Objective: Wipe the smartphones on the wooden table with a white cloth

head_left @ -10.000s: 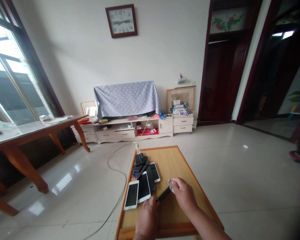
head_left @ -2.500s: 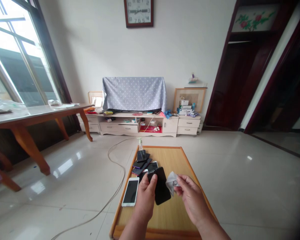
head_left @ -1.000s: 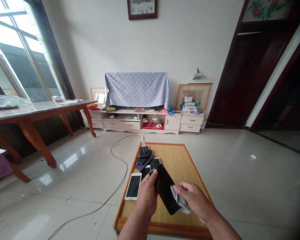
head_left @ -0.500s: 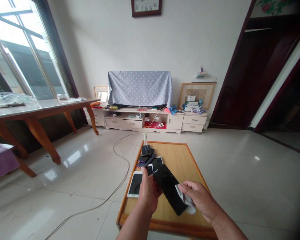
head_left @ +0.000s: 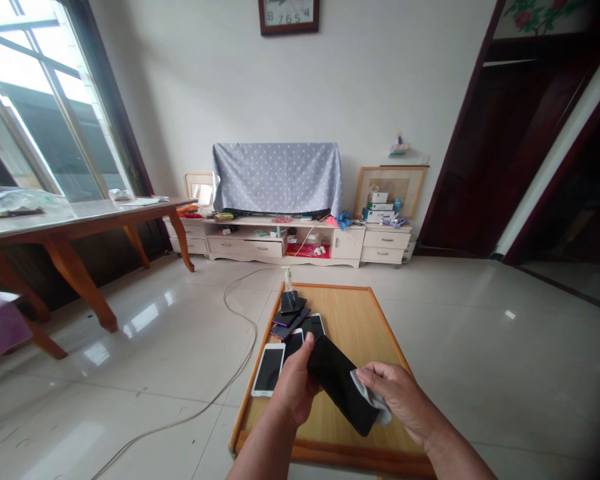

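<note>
Pinched by its far left end in my left hand (head_left: 296, 385), the black phone (head_left: 341, 383) slants above the small wooden table (head_left: 353, 313), its near right end toward my right hand (head_left: 393, 393), which clasps a grey cloth (head_left: 380, 405) against the phone's right edge. I judge this a wiping step; the next move calls for a steady left hold and light cloth pressure. Further left, a white phone (head_left: 269, 370) lies near and a pump bottle (head_left: 288, 280) stands far.
</note>
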The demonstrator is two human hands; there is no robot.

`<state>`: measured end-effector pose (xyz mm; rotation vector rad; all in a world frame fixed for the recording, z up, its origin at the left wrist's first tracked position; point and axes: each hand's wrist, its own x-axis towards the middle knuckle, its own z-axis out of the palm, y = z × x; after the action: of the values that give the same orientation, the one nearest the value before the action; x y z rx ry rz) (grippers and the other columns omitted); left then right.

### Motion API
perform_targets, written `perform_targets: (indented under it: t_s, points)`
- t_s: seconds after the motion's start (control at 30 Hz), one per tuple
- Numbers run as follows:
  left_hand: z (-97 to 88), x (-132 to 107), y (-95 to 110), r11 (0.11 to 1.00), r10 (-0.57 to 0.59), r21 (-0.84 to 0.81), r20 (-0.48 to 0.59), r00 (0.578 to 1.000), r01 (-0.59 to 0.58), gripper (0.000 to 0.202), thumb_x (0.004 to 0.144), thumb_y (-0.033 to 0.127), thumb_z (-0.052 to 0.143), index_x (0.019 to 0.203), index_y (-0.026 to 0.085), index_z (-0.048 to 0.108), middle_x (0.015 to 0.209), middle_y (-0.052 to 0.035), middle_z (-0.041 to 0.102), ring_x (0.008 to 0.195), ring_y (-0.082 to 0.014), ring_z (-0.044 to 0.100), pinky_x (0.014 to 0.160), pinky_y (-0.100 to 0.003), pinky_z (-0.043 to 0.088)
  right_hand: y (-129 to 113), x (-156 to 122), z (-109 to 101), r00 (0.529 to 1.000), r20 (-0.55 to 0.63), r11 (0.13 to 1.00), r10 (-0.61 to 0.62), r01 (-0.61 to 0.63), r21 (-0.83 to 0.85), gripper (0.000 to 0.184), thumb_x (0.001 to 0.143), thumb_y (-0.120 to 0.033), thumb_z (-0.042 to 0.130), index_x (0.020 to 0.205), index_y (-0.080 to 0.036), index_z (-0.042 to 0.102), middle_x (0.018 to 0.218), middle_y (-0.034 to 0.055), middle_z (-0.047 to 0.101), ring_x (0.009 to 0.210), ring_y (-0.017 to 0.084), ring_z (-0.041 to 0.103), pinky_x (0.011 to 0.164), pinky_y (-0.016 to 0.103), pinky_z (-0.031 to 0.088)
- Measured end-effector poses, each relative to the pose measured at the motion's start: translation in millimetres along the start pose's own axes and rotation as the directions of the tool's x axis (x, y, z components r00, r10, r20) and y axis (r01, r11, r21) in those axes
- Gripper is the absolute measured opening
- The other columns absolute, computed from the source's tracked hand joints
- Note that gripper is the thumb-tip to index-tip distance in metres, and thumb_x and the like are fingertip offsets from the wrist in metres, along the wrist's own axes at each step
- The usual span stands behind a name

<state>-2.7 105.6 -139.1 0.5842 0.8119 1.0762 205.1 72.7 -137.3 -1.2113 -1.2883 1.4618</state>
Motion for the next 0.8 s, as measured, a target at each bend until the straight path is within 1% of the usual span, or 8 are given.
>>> perform_targets:
  t_s: [0.1, 0.2, 0.27, 0.33, 0.47, 0.6, 0.67, 0.8]
  points:
    - [-1.1, 1.3, -3.9, 0.999, 0.022, 0.047, -0.01, 1.0, -0.021, 0.043, 0.072, 0.05, 0.083, 0.091, 0.017, 0.063, 0.085, -0.0028, 0.067, 0.074, -0.0129, 0.062, 0.066, -0.024, 0.048, 4.4, 6.2, -4.7, 0.989, -0.149, 1.0, -0.002, -0.001, -0.018, 0.048, 0.077, -0.063, 0.071, 0.082, -0.016, 0.066, 0.064, -0.0029, 0.055, 0.057, 0.01, 0.045, 0.053, 0.023, 0.034]
    - [-2.9, 5.0, -14.0, 0.999, 0.035, 0.031, -0.08, 0.996, -0.033, 0.043, 0.07, 0.047, 0.084, 0.093, 0.018, 0.062, 0.089, -0.0034, 0.067, 0.077, -0.0138, 0.063, 0.067, -0.025, 0.05, 11.7, 14.1, -11.9, 0.919, -0.388, 0.997, -0.069, 0.053, -0.051, 0.052, 0.073, -0.064, 0.074, 0.094, -0.017, 0.069, 0.073, -0.0003, 0.063, 0.062, 0.013, 0.052, 0.058, 0.025, 0.042]
    - [-3.1, 7.6, -22.1, 0.999, 0.047, 0.011, -0.109, 0.993, -0.046, 0.044, 0.07, 0.047, 0.085, 0.094, 0.018, 0.061, 0.09, -0.0037, 0.067, 0.077, -0.0137, 0.062, 0.067, -0.026, 0.051, 14.7, 16.7, -14.7, 0.875, -0.47, 0.993, -0.115, 0.1, -0.055, 0.054, 0.073, -0.062, 0.074, 0.104, -0.018, 0.068, 0.083, 0.002, 0.068, 0.069, 0.015, 0.058, 0.064, 0.027, 0.047]
    - [-2.2, 9.8, -28.6, 0.997, 0.073, 0.002, -0.111, 0.991, -0.073, 0.044, 0.071, 0.047, 0.083, 0.096, 0.018, 0.06, 0.09, -0.0038, 0.066, 0.075, -0.0129, 0.061, 0.067, -0.026, 0.052, 15.6, 16.5, -14.6, 0.862, -0.486, 0.989, -0.148, 0.14, -0.052, 0.053, 0.075, -0.061, 0.073, 0.108, -0.019, 0.066, 0.09, 0.0038, 0.07, 0.074, 0.017, 0.062, 0.067, 0.028, 0.049]
    - [2.2, 11.3, -32.3, 0.991, 0.128, -0.018, -0.099, 0.987, -0.131, 0.039, 0.076, 0.044, 0.08, 0.096, 0.02, 0.059, 0.091, -0.0024, 0.065, 0.077, -0.0121, 0.06, 0.067, -0.024, 0.051, 17.0, 14.2, -10.9, 0.847, -0.49, 0.978, -0.209, 0.189, -0.091, 0.05, 0.077, -0.06, 0.071, 0.105, -0.019, 0.065, 0.093, 0.0062, 0.071, 0.078, 0.02, 0.066, 0.069, 0.03, 0.052]
    - [8.4, 8.6, -30.1, 0.984, 0.147, -0.1, -0.037, 0.988, -0.15, 0.037, 0.075, 0.035, 0.081, 0.1, 0.021, 0.058, 0.103, -0.0038, 0.066, 0.09, -0.0153, 0.063, 0.078, -0.029, 0.053, 24.8, 17.5, -13.3, 0.822, -0.514, 0.967, -0.246, 0.175, -0.184, 0.047, 0.082, -0.061, 0.065, 0.105, -0.021, 0.065, 0.093, 0.0061, 0.071, 0.079, 0.022, 0.067, 0.068, 0.032, 0.052]
    - [11.7, 6.3, -30.3, 0.981, 0.144, -0.131, -0.008, 0.99, -0.144, 0.039, 0.075, 0.032, 0.081, 0.105, 0.022, 0.059, 0.109, -0.0049, 0.066, 0.096, -0.0172, 0.064, 0.084, -0.032, 0.053, 28.4, 20.5, -17.9, 0.76, -0.552, 0.926, -0.343, 0.174, -0.335, 0.043, 0.084, -0.06, 0.063, 0.101, -0.021, 0.067, 0.094, 0.0063, 0.07, 0.082, 0.022, 0.066, 0.073, 0.034, 0.052]
    - [18.2, 2.1, -32.9, 0.979, 0.134, -0.159, 0.022, 0.991, -0.129, 0.051, 0.078, 0.029, 0.077, 0.124, 0.027, 0.055, 0.119, -0.0059, 0.066, 0.104, -0.019, 0.065, 0.092, -0.036, 0.052, 27.1, 25.2, -28.0, 0.591, -0.55, 0.741, -0.59, 0.126, -0.66, 0.035, 0.088, -0.054, 0.059, 0.097, -0.023, 0.071, 0.097, 0.007, 0.066, 0.087, 0.022, 0.063, 0.081, 0.037, 0.052]
